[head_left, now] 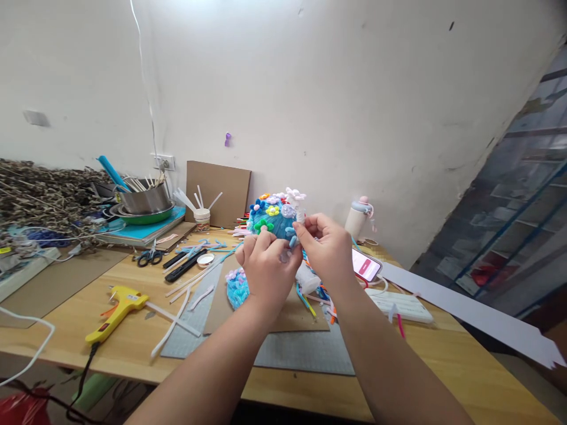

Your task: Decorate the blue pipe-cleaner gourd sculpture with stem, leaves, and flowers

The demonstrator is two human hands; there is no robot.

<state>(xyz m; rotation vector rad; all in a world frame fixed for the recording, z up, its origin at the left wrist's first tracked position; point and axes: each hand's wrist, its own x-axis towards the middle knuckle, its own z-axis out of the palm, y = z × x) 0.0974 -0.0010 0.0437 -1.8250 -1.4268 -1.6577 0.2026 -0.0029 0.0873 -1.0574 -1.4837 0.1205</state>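
Observation:
In the head view, a rounded blue pipe-cleaner craft piece (pixel 277 226) is held up above the table. Small fuzzy flowers in green, yellow, orange, blue, pink and white dot its surface. My left hand (pixel 269 265) grips its lower front edge with bent fingers. At its right edge, my right hand (pixel 325 245) pinches with thumb and forefinger beside a small light blue flower (pixel 291 235); the exact spot under the fingertips is hidden. A second blue pipe-cleaner piece (pixel 238 289) with pinkish flowers lies below my left hand on brown cardboard (pixel 283 321), partly covered.
A yellow glue gun (pixel 117 310) lies at the left, its cord hanging over the edge. Nearby are scissors (pixel 149 256), black cutters (pixel 186 265) and loose pipe cleaners (pixel 175 319). A phone (pixel 365 265), a white power strip (pixel 401 305) and a bottle (pixel 358 218) stand or lie right.

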